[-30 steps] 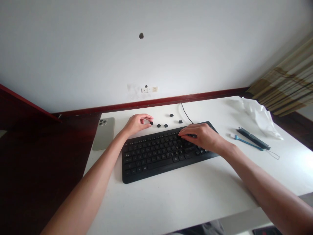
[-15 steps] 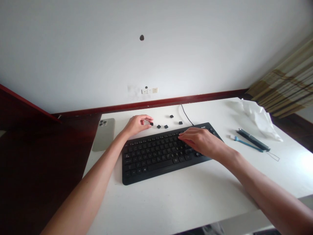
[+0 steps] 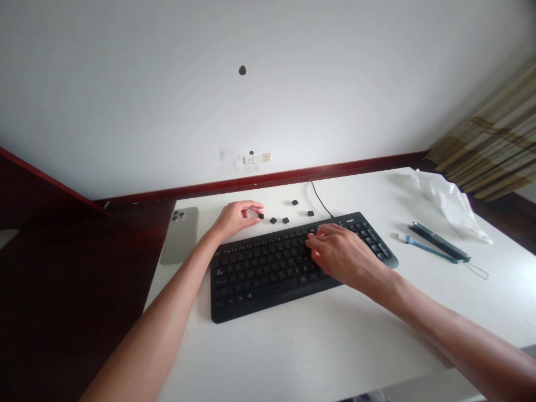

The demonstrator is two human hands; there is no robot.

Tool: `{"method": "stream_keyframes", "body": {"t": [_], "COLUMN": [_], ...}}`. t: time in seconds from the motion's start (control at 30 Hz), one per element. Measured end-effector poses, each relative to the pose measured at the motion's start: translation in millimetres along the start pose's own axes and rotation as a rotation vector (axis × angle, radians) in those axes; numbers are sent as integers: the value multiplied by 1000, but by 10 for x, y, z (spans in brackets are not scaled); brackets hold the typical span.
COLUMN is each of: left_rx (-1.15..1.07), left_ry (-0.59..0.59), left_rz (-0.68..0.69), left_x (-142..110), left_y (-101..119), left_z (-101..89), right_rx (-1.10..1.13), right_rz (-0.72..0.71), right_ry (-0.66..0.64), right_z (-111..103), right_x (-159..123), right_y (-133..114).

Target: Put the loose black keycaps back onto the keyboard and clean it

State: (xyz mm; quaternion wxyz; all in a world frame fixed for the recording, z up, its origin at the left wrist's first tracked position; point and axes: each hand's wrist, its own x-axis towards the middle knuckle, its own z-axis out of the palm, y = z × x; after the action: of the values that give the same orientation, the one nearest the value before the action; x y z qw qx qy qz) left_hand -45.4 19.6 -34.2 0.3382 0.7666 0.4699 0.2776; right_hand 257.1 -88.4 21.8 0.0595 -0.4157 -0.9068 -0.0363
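Note:
A black computer keyboard [image 3: 259, 276] lies on the white desk [image 3: 335, 340]. Beyond its far edge sit several small black keycaps, loose on the desk, among them one keycap [image 3: 261, 216] right at the fingertips of my left hand [image 3: 237, 219]. That hand hovers above the keyboard's far left edge, fingers curled, and holds nothing I can see. My right hand [image 3: 343, 254] rests on the keys right of the middle, hiding the keys beneath it. It holds nothing visible.
A grey smartphone [image 3: 179, 235] lies at the desk's left edge. On the right are a dark pen [image 3: 439, 242], a blue tool [image 3: 429, 249] and crumpled white plastic [image 3: 450, 204]. A black cable [image 3: 320, 200] runs to the keyboard. Dark red wood adjoins the desk's left side.
My right hand has slid toward me across the keys, uncovering the keyboard's right end. My left hand and the keycaps stay nearly in place.

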Motion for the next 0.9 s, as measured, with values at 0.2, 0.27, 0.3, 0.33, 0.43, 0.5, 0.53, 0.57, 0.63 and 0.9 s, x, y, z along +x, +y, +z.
{"method": "stream_keyframes", "body": {"t": [0.2, 0.27, 0.3, 0.33, 0.43, 0.5, 0.53, 0.57, 0.63, 0.9], "left_rx": [4, 2, 4, 8, 19, 17, 15, 14, 14, 3], "left_ry": [-42, -44, -40, -34, -21, -19, -18, -17, -15, -31], "left_rz": [22, 28, 27, 26, 24, 21, 19, 18, 14, 19], "left_x": [-2, -1, 0, 0, -1, 0, 1, 1, 3, -2], "left_y": [-13, -17, -19, -19, -17, -18, -19, -22, -30, -35], "left_z": [-18, -22, -22, -21, -13, -7, -5, -4, -2, -7], "right_rx": [195, 275, 302, 322, 359, 376, 381, 385, 393, 356], "right_rz": [156, 179, 180, 177, 189, 200, 199, 197, 203, 294], "right_ry": [53, 84, 98, 113, 175, 211, 226, 239, 265, 361], "right_z": [59, 93, 110, 125, 156, 164, 166, 167, 169, 196], "right_x": [30, 45, 51, 56, 70, 82, 88, 94, 104, 96], "right_y": [164, 226, 251, 274, 327, 360, 377, 397, 442, 664]}}
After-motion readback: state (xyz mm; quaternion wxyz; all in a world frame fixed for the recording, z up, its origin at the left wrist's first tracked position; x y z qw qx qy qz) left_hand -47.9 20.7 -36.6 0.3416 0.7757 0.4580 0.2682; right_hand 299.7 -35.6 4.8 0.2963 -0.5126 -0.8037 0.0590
